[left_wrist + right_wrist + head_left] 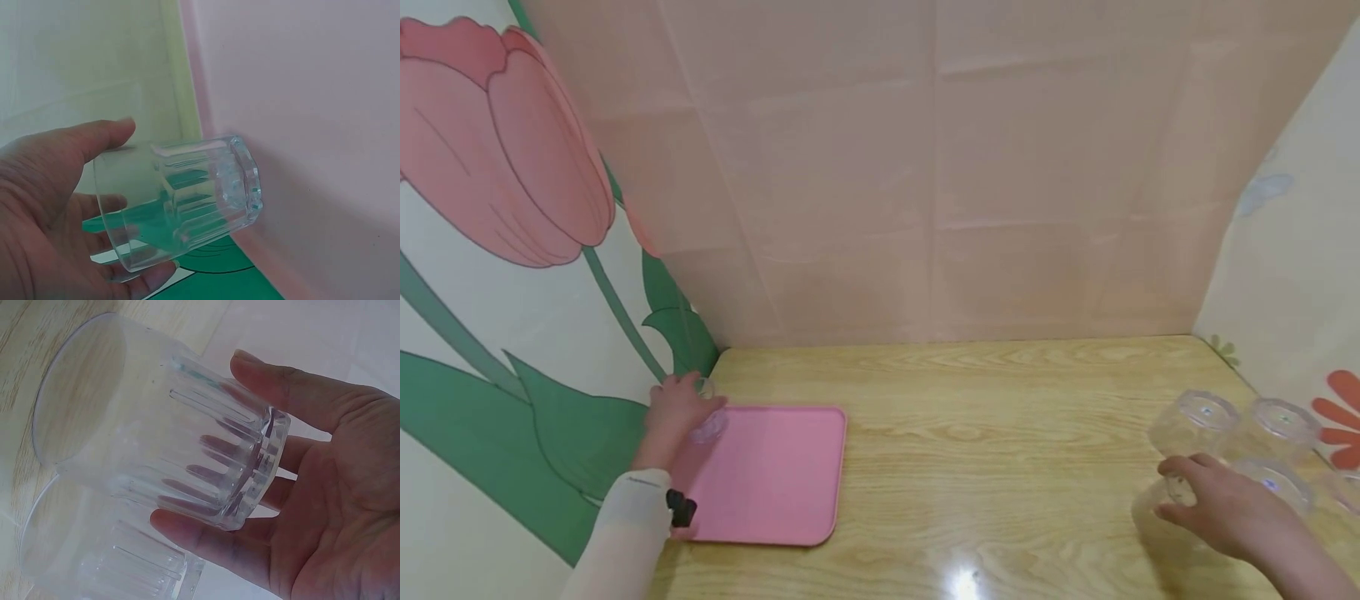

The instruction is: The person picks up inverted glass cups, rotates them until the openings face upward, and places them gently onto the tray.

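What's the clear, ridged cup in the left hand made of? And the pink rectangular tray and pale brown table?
Clear, ridged cup: shiny glass or hard plastic; it's transparent with glinting edges, so either fits.
Pink rectangular tray: probably smooth plastic, from its even colour and raised rim.
Pale brown table: glossy wood or printed covering, with grain lines and a bright reflection.
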`<action>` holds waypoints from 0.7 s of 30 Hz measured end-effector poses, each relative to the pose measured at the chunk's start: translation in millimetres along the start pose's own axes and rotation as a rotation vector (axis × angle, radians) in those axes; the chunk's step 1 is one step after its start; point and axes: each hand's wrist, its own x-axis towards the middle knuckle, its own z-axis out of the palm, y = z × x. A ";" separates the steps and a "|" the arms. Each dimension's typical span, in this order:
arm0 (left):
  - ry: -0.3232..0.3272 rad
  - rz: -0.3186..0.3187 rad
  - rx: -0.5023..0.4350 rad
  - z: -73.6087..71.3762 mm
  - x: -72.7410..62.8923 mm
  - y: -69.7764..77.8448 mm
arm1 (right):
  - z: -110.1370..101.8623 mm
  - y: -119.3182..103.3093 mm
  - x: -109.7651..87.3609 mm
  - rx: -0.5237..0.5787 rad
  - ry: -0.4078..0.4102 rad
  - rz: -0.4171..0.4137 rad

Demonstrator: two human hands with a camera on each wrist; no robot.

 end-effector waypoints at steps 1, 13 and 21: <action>0.001 0.006 0.003 -0.5 -0.1 -0.3 | -0.2 -0.1 0.4 -0.001 -0.002 -0.001; 0.069 0.050 0.062 0.0 0.6 -0.6 | 1.4 -1.2 2.6 0.000 0.005 -0.005; 0.158 0.151 0.013 -7.4 -11.4 14.7 | 4.9 2.4 2.3 0.004 0.034 0.001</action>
